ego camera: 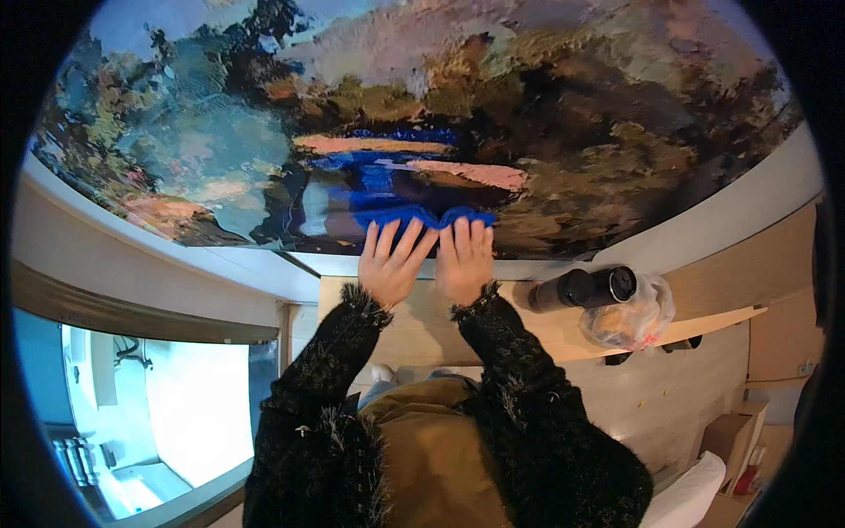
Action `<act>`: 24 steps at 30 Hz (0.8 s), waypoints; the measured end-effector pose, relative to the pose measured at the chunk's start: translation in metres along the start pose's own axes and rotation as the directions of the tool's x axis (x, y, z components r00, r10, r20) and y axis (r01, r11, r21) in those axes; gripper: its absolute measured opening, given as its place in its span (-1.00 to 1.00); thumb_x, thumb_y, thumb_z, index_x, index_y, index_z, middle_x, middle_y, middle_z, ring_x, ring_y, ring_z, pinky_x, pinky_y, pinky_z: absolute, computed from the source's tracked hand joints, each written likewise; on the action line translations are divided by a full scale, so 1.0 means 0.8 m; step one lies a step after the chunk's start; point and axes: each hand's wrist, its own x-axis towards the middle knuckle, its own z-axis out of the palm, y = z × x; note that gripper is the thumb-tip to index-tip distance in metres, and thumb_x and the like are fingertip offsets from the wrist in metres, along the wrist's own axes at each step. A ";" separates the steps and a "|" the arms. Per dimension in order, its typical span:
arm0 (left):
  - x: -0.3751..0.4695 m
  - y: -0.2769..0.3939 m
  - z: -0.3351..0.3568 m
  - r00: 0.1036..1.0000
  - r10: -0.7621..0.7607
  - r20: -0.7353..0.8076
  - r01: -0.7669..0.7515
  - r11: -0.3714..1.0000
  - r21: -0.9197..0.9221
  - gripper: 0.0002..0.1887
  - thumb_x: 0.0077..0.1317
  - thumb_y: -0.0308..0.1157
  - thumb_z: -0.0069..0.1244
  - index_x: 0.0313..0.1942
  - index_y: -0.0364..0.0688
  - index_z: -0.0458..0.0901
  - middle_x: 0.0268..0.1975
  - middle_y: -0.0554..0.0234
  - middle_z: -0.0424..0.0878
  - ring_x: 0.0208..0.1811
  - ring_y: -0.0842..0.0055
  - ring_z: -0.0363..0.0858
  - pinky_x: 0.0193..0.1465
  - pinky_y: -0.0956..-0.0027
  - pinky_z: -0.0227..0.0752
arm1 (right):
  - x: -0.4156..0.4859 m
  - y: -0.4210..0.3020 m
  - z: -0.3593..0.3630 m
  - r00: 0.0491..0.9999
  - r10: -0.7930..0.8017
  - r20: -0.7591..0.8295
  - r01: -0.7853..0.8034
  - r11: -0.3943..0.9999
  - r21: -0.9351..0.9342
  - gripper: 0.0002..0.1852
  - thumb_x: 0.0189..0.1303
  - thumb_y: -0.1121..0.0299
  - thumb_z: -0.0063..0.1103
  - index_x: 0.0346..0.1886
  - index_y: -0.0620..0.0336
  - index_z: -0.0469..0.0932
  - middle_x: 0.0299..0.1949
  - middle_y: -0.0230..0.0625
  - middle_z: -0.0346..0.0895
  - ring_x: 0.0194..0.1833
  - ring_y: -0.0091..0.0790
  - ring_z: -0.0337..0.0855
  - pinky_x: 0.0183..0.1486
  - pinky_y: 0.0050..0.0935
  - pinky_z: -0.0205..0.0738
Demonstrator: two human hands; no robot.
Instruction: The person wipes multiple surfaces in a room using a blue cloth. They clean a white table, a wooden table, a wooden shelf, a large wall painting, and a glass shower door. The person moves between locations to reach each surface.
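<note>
A large landscape painting or print [594, 132] fills the wall before me, with trees, pinkish ground and blue water. Against its lower middle lies a blue cloth [403, 215], bunched into a fold between my hands. My left hand [391, 264] presses it flat with the fingers spread. Right beside it, my right hand [464, 261] holds the cloth's right part, its fingers closer together. Both thumbs are near each other at the middle. The palms cover the picture's bottom edge, and the cloth's underside is hidden.
Below the picture runs a pale wooden shelf or tabletop [422, 330]. To the right on it are a dark tumbler [610, 285], a brownish container [553, 294] and a clear plastic bag [627, 320]. A bright doorway or window [198, 402] opens at left; cardboard boxes [726, 435] stand lower right.
</note>
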 end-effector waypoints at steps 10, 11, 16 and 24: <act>-0.027 0.003 0.025 0.999 0.027 0.038 -0.025 0.999 -0.036 -0.57 0.29 -0.36 -0.07 0.18 0.15 0.53 0.29 0.44 0.34 0.21 0.31 0.31 0.21 -0.02 0.29 | -0.029 0.016 0.018 0.992 -0.008 -0.126 0.002 0.999 -0.051 -0.76 0.03 0.49 0.21 -0.18 0.11 0.68 0.17 -0.32 0.51 0.28 -0.15 0.40 0.38 -0.13 0.14; -0.039 0.004 0.029 0.999 0.050 0.022 -0.049 0.998 -0.035 -0.56 0.29 -0.36 -0.07 0.19 0.15 0.52 0.30 0.44 0.33 0.23 0.31 0.30 0.23 -0.02 0.28 | -0.040 0.015 0.022 0.984 -0.041 -0.174 0.030 0.997 -0.067 -0.77 0.02 0.48 0.23 -0.19 0.11 0.68 0.17 -0.32 0.51 0.28 -0.16 0.40 0.39 -0.13 0.13; -0.040 0.002 0.029 1.000 -0.018 0.002 0.018 1.000 -0.025 -0.58 0.29 -0.35 -0.06 0.17 0.12 0.54 0.28 0.41 0.34 0.20 0.29 0.31 0.18 -0.03 0.32 | -0.035 0.004 0.019 0.998 -0.033 -0.058 0.031 0.999 -0.022 -0.70 0.07 0.52 0.20 -0.06 0.16 0.62 0.26 -0.24 0.39 0.36 -0.14 0.24 0.43 -0.10 -0.02; -0.043 -0.033 0.031 0.993 -0.037 -0.109 0.042 0.998 0.039 -0.54 0.19 -0.40 -0.01 0.12 0.18 0.58 0.21 0.39 0.41 0.12 0.28 0.35 0.07 0.01 0.35 | 0.007 -0.018 0.031 0.996 -0.056 -0.069 0.059 0.997 0.043 -0.67 -0.03 0.55 0.22 -0.11 0.20 0.57 0.10 -0.18 0.45 0.09 -0.04 0.45 0.18 -0.06 0.22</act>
